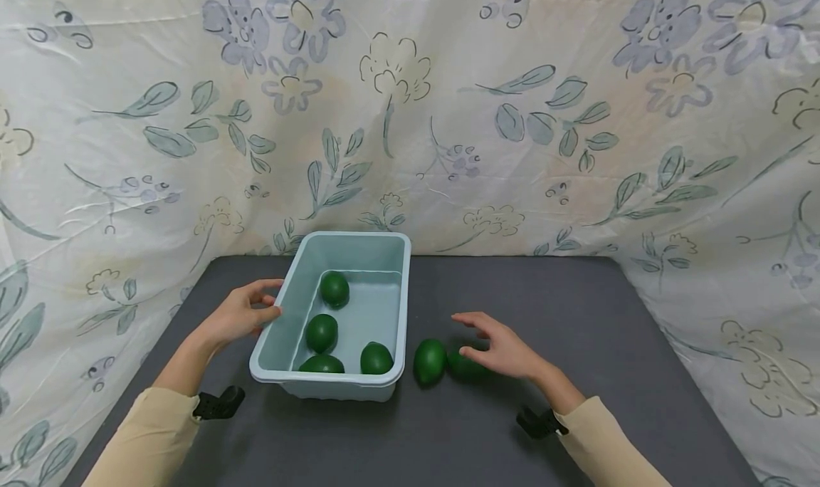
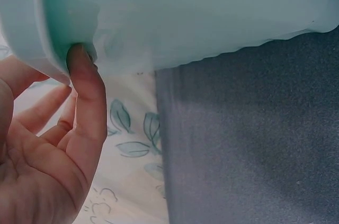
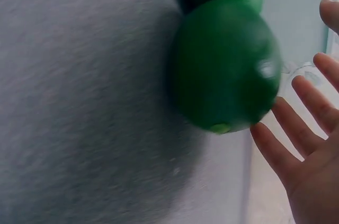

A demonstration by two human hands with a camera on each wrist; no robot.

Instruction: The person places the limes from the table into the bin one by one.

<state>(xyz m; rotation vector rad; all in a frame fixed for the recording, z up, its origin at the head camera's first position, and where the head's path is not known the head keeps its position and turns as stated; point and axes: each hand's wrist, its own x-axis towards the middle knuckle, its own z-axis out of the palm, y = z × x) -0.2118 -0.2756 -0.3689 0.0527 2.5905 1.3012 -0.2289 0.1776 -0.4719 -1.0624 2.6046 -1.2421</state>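
1. The left hand (image 1: 238, 318) rests against the left rim of the pale blue tub (image 1: 395, 309). Its fingers are relaxed; in the left wrist view one fingertip (image 2: 80, 60) presses up under the rim, and nothing is clenched.
2. The tub sits on the dark grey table (image 1: 576, 316), left of centre. It looks like thin moulded plastic, probably light and a little flexible, so the rolled rim is likely the firmest place to hold it.
3. Four green fruits lie inside the tub: one toward the far end (image 1: 334, 288), one in the middle (image 1: 321, 332), and two at the near wall (image 1: 321, 364) (image 1: 376, 359).
4. Just right of the tub, a fifth green fruit (image 1: 429, 361) lies on the table, close to the tub's outer wall; whether they touch cannot be told.
5. A sixth green fruit (image 1: 463, 365) lies touching or nearly touching the fifth, partly under the right hand.
6. The right hand (image 1: 502, 348) hovers over that fruit with fingers spread and straight, holding nothing. The right wrist view shows the fingertips (image 3: 275, 147) just beside the glossy skin.
7. The fruits look smooth, rounded and firm, likely a bit slippery and apt to roll, so wrapping the fingers around the widest part from above would probably hold best.
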